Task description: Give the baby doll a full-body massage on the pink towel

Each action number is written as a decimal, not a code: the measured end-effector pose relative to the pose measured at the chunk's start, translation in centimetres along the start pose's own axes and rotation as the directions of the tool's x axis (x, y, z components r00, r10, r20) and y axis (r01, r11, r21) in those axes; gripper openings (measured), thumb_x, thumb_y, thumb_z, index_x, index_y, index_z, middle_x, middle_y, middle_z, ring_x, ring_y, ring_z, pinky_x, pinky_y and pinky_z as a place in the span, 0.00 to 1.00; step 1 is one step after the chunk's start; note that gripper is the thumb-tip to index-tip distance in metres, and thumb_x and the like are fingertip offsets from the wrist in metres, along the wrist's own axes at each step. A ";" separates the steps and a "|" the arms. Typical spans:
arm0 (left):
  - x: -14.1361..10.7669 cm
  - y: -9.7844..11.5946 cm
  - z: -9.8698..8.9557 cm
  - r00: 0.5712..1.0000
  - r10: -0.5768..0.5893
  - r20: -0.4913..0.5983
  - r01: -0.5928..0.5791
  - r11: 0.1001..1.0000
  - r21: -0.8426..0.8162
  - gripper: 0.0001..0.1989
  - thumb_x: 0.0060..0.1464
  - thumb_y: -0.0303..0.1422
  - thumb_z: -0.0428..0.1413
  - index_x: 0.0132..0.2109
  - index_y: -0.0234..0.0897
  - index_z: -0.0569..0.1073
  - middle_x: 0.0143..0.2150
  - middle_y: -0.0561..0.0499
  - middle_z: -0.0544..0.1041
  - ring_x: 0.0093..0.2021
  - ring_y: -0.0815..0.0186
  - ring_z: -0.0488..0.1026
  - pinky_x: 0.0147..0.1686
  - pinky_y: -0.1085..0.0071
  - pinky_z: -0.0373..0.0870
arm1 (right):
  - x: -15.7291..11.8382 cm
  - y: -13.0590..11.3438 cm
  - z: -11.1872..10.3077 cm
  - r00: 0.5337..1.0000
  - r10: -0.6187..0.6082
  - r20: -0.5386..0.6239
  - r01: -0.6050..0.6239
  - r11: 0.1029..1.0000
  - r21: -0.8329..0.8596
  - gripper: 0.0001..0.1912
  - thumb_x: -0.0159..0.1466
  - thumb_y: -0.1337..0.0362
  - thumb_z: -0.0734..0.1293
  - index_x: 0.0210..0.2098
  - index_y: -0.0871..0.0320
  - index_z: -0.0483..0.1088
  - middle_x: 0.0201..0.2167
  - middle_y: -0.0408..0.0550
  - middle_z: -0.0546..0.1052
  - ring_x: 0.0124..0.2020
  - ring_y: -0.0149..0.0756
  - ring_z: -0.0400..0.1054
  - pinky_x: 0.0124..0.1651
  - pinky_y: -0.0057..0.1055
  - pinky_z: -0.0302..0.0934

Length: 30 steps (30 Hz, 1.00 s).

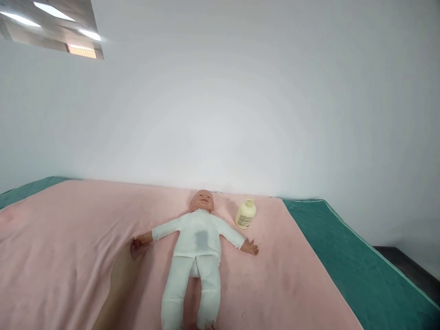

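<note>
A baby doll (pixel 197 229) in a white long-sleeved top and trousers lies on its back on a pink cloth (pixel 275 279), arms spread and head towards the wall. At the lower left a tan forearm reaches in, and my left hand (pixel 137 251) is at the doll's hand (pixel 145 237) on the picture's left side. Its fingers are small, blurred and partly hidden, so their grip cannot be made out. My right hand is out of view. A pale yellow bottle (pixel 245 214) with printed text lies to the right of the doll's head.
Green fabric (pixel 330 243) shows past the pink cloth on both sides. A plain pale wall (pixel 220 101) stands behind. A dark surface (pixel 405 263) is at the far right, and ceiling lights (pixel 53 11) show at the upper left.
</note>
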State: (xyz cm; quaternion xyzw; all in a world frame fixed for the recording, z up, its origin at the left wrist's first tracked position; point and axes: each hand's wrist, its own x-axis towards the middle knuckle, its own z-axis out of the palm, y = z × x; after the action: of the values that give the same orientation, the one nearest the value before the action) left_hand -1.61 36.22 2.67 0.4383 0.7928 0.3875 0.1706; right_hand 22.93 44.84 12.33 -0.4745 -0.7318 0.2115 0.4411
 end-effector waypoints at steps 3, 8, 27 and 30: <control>0.1 0.0 -0.1 0.998 -0.054 0.019 0.053 0.998 0.028 0.20 0.46 0.41 0.55 0.45 0.36 0.72 0.39 0.41 0.80 0.34 0.48 0.77 0.29 0.62 0.69 | 3.3 0.3 1.1 1.000 0.011 -0.005 -0.011 1.000 -0.001 0.14 0.69 0.56 0.60 0.51 0.50 0.67 0.52 0.48 0.70 0.51 0.43 0.66 0.49 0.43 0.65; -1.0 0.8 -0.7 0.996 -0.084 -0.005 0.084 0.996 -0.041 0.23 0.53 0.47 0.51 0.52 0.41 0.69 0.48 0.45 0.78 0.43 0.52 0.77 0.34 0.64 0.70 | 3.0 0.0 0.8 1.000 -0.007 -0.016 0.007 1.000 0.006 0.16 0.66 0.55 0.63 0.53 0.49 0.66 0.56 0.50 0.67 0.53 0.42 0.64 0.51 0.43 0.64; -6.5 7.8 5.2 0.866 0.499 0.040 -0.483 0.853 -0.197 0.12 0.52 0.41 0.56 0.43 0.47 0.77 0.42 0.54 0.81 0.42 0.59 0.78 0.40 0.65 0.75 | -16.4 0.2 -6.4 0.997 0.029 0.077 -0.031 0.999 0.020 0.24 0.70 0.61 0.55 0.65 0.48 0.52 0.65 0.46 0.59 0.64 0.41 0.54 0.64 0.42 0.53; -6.3 7.3 5.8 0.762 0.643 0.076 -0.632 0.764 -0.130 0.12 0.53 0.37 0.54 0.44 0.49 0.77 0.41 0.54 0.82 0.38 0.61 0.79 0.36 0.67 0.75 | -15.8 0.1 -6.2 0.997 0.052 0.064 -0.055 0.997 0.049 0.25 0.70 0.61 0.55 0.65 0.47 0.51 0.65 0.45 0.58 0.65 0.39 0.53 0.65 0.41 0.52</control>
State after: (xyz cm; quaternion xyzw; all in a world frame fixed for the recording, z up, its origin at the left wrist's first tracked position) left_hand 9.60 36.01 4.07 0.6949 0.5653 0.4341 0.0954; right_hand 30.76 30.33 8.41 -0.4758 -0.7265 0.2566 0.4243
